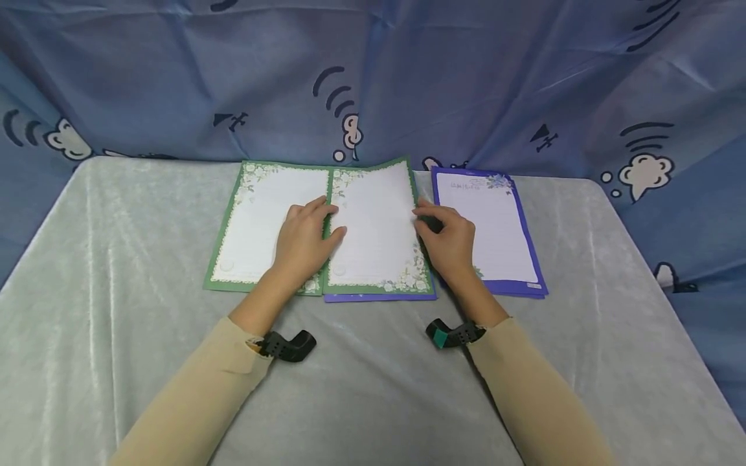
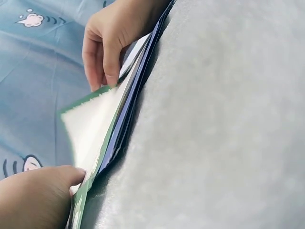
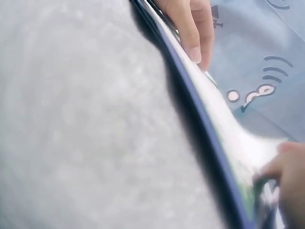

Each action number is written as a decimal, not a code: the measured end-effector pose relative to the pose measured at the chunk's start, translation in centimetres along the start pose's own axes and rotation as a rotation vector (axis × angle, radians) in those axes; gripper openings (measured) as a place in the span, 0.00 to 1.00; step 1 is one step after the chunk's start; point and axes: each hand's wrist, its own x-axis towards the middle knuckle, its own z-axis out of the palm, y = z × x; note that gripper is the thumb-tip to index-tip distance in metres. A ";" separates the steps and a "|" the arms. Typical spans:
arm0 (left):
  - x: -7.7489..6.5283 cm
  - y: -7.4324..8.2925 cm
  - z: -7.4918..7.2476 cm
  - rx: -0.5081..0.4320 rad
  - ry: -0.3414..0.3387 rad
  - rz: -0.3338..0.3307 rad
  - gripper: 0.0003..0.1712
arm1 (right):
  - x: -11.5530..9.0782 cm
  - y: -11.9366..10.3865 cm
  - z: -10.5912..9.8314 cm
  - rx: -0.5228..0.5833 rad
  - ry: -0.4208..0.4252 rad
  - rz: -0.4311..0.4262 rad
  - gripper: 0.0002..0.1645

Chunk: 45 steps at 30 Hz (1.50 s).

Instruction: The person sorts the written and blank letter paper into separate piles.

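Note:
Two green-bordered floral sheets (image 1: 373, 226) lie side by side with their inner edges meeting; I cannot tell whether they are joined. My left hand (image 1: 303, 239) rests over this meeting line, fingers spread and touching the paper. At the outer edge of the right green sheet, my right hand (image 1: 449, 239) pinches the paper between thumb and fingers. That edge is raised and curved, as the sheet (image 2: 90, 114) also shows in the left wrist view. Purple paper (image 1: 379, 298) peeks out below the right green sheet. To the right lies a purple-bordered sheet (image 1: 489, 226), partly behind my right hand.
A grey cloth-covered table (image 1: 373, 388) carries the papers. Behind it hangs a blue patterned curtain (image 1: 280, 77). Each wrist wears a black strap with a device, such as the left wrist device (image 1: 291, 346).

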 end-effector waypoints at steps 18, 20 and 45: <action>-0.1 0.0 -0.1 -0.019 0.008 0.008 0.28 | 0.7 0.0 -1.0 0.144 -0.066 0.175 0.10; -0.1 0.0 -0.2 -0.046 0.018 0.006 0.28 | 0.9 -0.1 -1.3 0.187 -0.068 0.212 0.11; -0.2 2.7 -4.9 -0.512 0.084 0.024 0.21 | 2.2 -3.7 -5.1 0.431 -0.119 0.349 0.19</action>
